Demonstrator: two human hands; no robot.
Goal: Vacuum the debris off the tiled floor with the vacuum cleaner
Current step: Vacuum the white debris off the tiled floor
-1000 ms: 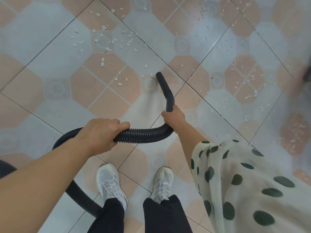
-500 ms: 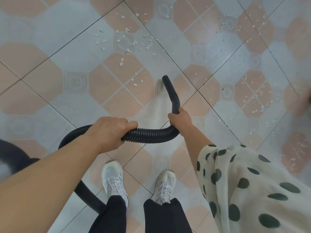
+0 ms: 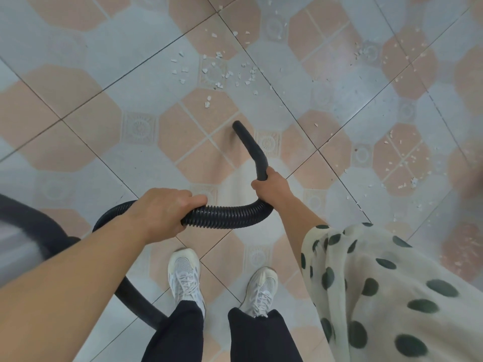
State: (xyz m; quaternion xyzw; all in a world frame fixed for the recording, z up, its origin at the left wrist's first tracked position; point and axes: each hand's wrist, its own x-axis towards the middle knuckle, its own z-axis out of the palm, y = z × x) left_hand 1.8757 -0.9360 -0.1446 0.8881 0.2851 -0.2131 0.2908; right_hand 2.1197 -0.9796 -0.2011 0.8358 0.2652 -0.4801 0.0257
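One ribbed hose, left grip round it, right grip behind nozzle.

One hose, one left hand, one right hand, two shoes, one sleeve, many debris chips

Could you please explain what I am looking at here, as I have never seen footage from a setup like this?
There is no robot here. A person wears one camera on the head, and it looks down at their own hands. The left hand grips the ribbed black vacuum hose. The right hand grips the base of the curved nozzle, whose tip points down at the tiled floor. White debris lies scattered beyond the tip. Below are the person's white shoes.
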